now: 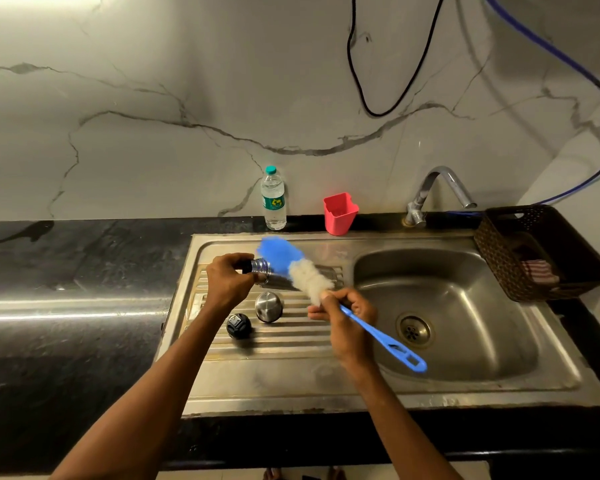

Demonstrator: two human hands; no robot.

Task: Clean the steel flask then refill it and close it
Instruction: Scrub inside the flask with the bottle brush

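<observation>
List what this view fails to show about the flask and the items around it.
- Steel flask: head view, middle hidden by the bottle brush and left hand; inside unseen.
- Brush head: motion-blurred.
- Water bottle: label too small.
- Basket: contents dark, partly hidden by its wall.

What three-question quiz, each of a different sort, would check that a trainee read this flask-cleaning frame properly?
1. True or false: the bottle brush is inside the steel flask.
2. Which hand grips the flask near its mouth? A) left hand B) right hand C) neither
3. Fill in: the steel cap and the black stopper lie on the sink's ribbed ____.

Key:
1. False; its bristles lie across the outside of the flask, which is held on its side.
2. A; the right hand holds the brush's blue handle.
3. Drainboard.
</observation>
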